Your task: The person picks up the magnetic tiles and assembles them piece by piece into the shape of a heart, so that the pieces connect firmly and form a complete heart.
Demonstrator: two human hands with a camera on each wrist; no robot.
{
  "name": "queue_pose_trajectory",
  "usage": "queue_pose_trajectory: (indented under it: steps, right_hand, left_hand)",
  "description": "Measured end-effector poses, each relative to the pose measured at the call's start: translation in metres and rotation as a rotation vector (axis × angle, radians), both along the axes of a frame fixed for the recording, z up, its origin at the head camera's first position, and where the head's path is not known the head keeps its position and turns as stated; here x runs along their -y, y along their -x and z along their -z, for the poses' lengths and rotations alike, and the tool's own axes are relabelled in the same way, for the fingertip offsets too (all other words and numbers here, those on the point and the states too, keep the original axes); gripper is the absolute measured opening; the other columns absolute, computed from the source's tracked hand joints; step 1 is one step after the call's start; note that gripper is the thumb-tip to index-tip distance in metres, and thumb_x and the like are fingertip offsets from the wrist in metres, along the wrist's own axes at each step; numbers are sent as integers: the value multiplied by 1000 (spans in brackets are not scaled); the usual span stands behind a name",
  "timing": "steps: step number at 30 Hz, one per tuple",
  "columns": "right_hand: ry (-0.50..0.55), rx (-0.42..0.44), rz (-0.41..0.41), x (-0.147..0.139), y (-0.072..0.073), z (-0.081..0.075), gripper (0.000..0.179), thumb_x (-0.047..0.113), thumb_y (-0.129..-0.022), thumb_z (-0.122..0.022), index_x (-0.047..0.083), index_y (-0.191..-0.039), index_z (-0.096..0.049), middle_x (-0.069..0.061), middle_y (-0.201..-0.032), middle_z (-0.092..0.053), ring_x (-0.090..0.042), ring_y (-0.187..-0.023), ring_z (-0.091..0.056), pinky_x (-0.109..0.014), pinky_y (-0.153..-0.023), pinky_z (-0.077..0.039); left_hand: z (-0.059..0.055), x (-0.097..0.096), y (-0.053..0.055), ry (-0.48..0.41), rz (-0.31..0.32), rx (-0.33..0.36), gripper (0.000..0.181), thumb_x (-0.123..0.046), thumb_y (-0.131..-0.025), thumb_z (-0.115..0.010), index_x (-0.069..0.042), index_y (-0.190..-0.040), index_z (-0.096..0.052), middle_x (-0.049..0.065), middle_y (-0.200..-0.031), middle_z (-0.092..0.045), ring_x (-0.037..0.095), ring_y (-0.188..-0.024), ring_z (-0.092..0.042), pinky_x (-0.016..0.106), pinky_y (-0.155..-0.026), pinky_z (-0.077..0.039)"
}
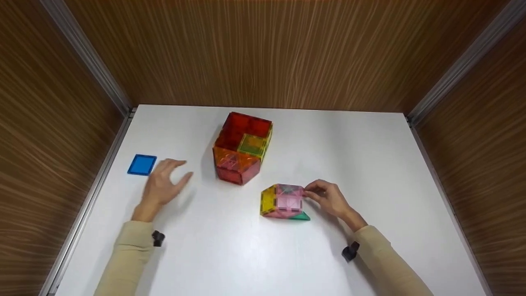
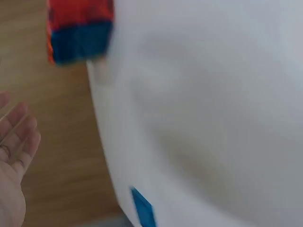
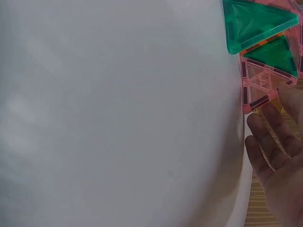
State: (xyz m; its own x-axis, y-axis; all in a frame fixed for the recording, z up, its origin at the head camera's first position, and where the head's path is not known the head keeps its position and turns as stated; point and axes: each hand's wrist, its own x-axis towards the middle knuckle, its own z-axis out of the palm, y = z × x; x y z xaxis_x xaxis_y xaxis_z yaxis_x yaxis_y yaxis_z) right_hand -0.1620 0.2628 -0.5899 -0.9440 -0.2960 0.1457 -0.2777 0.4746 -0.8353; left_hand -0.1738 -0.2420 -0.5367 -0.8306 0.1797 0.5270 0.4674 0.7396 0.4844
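Observation:
My left hand [image 1: 161, 185] hovers with fingers spread and nothing between them, just right of a blue square magnetic tile [image 1: 142, 165]. My right hand [image 1: 332, 202] is at the right side of a small shape built of translucent magnetic tiles [image 1: 289, 201], pink on top and yellow at its left. In the right wrist view, thumb and index finger pinch the corner of a pink triangular tile [image 3: 259, 84], with the other fingers loosely extended. Beside that triangle are green triangular tiles [image 3: 260, 22]; one green corner [image 1: 303, 216] juts out at the small shape's lower right.
A larger open-topped structure of red, orange and yellow tiles [image 1: 242, 148] stands behind, between the hands. The white table [image 1: 361, 156] is bordered by wood-grain panels [image 1: 267, 53] at the back and both sides.

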Motion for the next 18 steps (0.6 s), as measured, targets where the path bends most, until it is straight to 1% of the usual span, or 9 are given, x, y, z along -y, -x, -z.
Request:
queue_pose_trajectory:
  steps: [2,5,7,8,10,12,14,18]
  right_hand:
    - [-10,-9,-3,1,0,0,7,5,-96,-75,4,-103,-77,-13,-100,-79,-23,-91,-76,-19,-83,-57]
    - [-1,-18,-14,2,1,-1,7,1,-96,-73,-1,-102,-75,-18,-98,-78,-33,-88,-77,-17,-81,-57]
    - [11,-20,-23,2,1,-1,7,2,-96,-73,-1,-102,-76,-17,-98,-79,-34,-88,-77,-16,-80,-57]
    - [17,-20,-27,1,2,-1,6,4,-96,-74,2,-102,-76,-16,-98,-79,-31,-87,-78,-16,-80,-57]
    - [11,-23,-31,-1,3,-1,6,10,-97,-75,6,-102,-77,-11,-98,-80,-21,-87,-78,-16,-80,-57]
    - [4,-26,-34,-3,3,-1,6,15,-97,-76,11,-101,-78,-8,-98,-80,-11,-87,-76,-17,-81,-58]
    - [-7,-26,-34,-4,4,0,6,17,-97,-76,12,-101,-78,-6,-99,-80,-4,-88,-74,-17,-82,-58]
    - [-20,-21,-24,-3,3,0,6,17,-96,-77,13,-101,-78,-6,-100,-80,-4,-89,-73,-17,-83,-57]
  left_hand:
    - [8,27,6,19,-91,85,37,-21,-91,-81,0,-121,-73,22,-117,-73,41,-114,-66,57,-97,-55]
    - [18,55,11,81,-143,230,46,-29,-97,-75,2,-131,-67,28,-129,-67,48,-125,-58,63,-105,-49]
    - [25,69,13,115,-175,315,54,-35,-100,-71,2,-139,-61,30,-137,-61,50,-131,-53,65,-110,-44]
    - [27,75,14,128,-190,351,58,-38,-101,-69,1,-143,-58,30,-140,-58,51,-133,-50,66,-112,-42]
    - [31,84,17,142,-226,414,64,-42,-103,-65,0,-148,-53,31,-145,-53,52,-136,-46,67,-115,-37]
    - [34,92,19,145,-260,453,66,-44,-103,-63,1,-150,-50,33,-146,-49,53,-136,-43,68,-115,-35]
    - [37,97,22,148,-293,476,67,-43,-103,-62,4,-149,-48,36,-145,-47,54,-135,-41,68,-115,-34]
    - [40,105,25,141,-358,515,68,-39,-104,-62,8,-149,-44,40,-142,-43,54,-131,-39,69,-112,-33]
